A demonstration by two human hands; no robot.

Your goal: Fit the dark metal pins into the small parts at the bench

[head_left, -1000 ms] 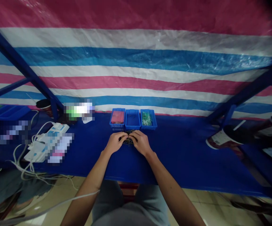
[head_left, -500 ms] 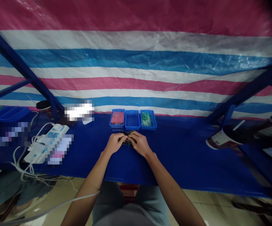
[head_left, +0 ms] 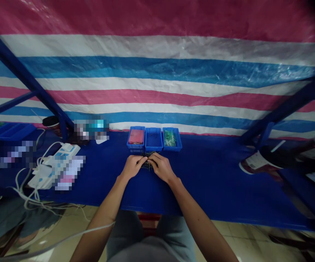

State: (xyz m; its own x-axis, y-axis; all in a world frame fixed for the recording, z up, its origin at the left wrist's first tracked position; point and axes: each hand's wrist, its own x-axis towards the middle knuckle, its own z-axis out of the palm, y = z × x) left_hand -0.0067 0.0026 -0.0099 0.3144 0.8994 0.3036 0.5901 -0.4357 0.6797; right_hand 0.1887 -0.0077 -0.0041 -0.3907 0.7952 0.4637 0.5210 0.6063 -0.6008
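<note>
My left hand (head_left: 132, 165) and my right hand (head_left: 160, 166) meet at the fingertips over a small pile of thin dark and brassy pieces (head_left: 147, 166) on the blue table. Both hands have their fingers pinched together; whatever lies between them is too small to make out. Just beyond stand three blue bins side by side. Red pieces fill the left bin (head_left: 136, 148). A few small dark bits lie in the middle bin (head_left: 154, 148). Green and clear pieces are in the right bin (head_left: 172, 148).
A white power strip (head_left: 64, 154) with tangled cables lies at the left. Dark-lidded cups stand at the far left (head_left: 52, 125) and at the right (head_left: 257, 162). Blue frame bars slant up both sides before a striped sheet (head_left: 157, 98). Someone's leg shows at the lower left.
My hands have barely moved over the pile, with the fingertips still together. The blurred patch at the back left has turned from bright white to bluish.
</note>
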